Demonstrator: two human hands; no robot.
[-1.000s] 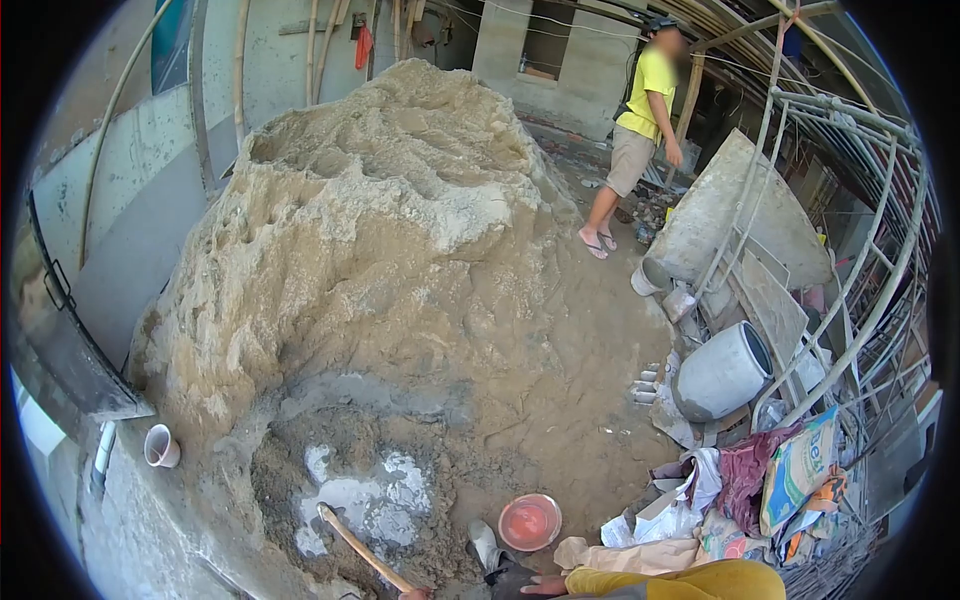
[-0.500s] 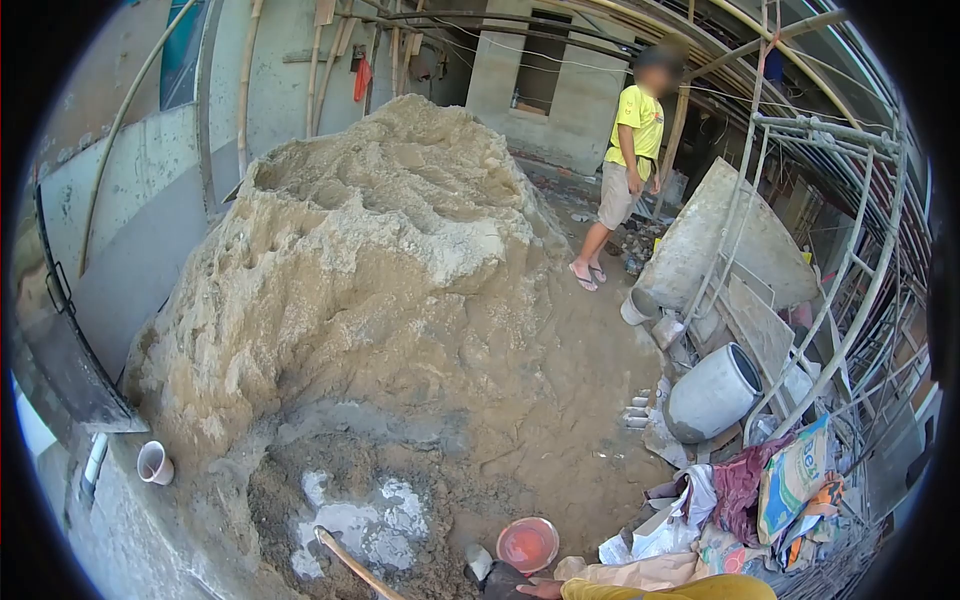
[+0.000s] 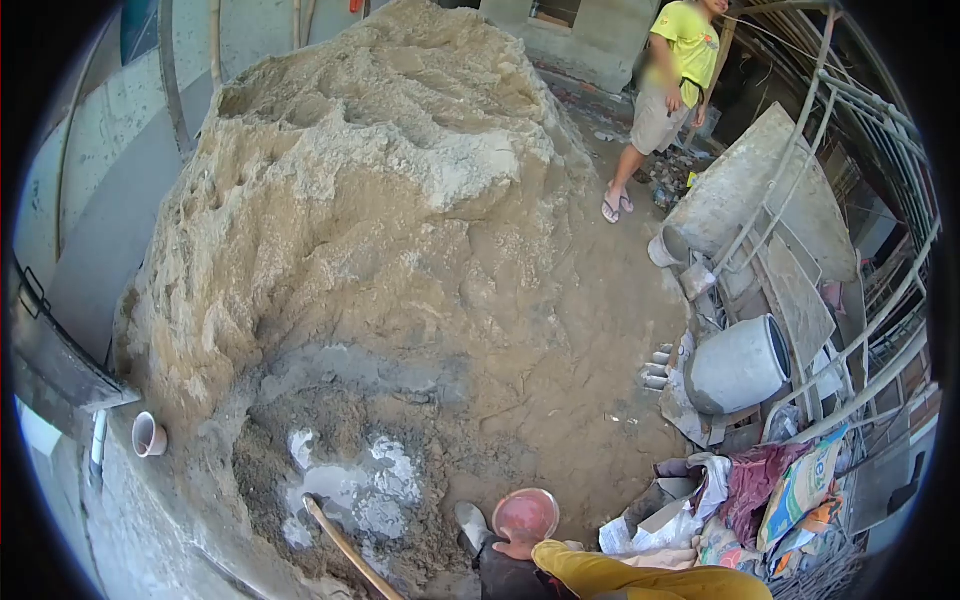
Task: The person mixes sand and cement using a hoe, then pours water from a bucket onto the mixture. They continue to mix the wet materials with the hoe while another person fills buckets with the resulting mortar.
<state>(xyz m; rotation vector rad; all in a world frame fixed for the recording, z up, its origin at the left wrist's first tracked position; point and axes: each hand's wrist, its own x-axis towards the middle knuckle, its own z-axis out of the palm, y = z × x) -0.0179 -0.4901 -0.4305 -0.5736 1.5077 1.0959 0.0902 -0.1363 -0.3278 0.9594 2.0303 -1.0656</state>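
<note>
My right hand (image 3: 517, 544), below a yellow sleeve (image 3: 640, 575), lies over my dark trouser leg (image 3: 510, 578) with its fingers stretched out. Just above it is a reddish bowl (image 3: 527, 513); whether the hand touches its rim is unclear. A grey boot (image 3: 471, 522) stands left of the bowl. My left hand is out of view. A wooden handle (image 3: 350, 548) slants from the bottom edge into wet grey mix (image 3: 335, 485) with pale patches; its far end is hidden in the mix.
A large sand heap (image 3: 390, 220) rises ahead. Beyond it, a person in a yellow shirt (image 3: 688, 40) stands at the back right. A white drum (image 3: 738, 365), sacks (image 3: 800, 490) and metal scaffolding (image 3: 780, 190) line the right. A small bucket (image 3: 149, 436) sits at left.
The view has tilted downward, so the heap, bowl and boot appear higher. My right hand shows more fully beside the bowl. The standing person has turned more toward the camera.
</note>
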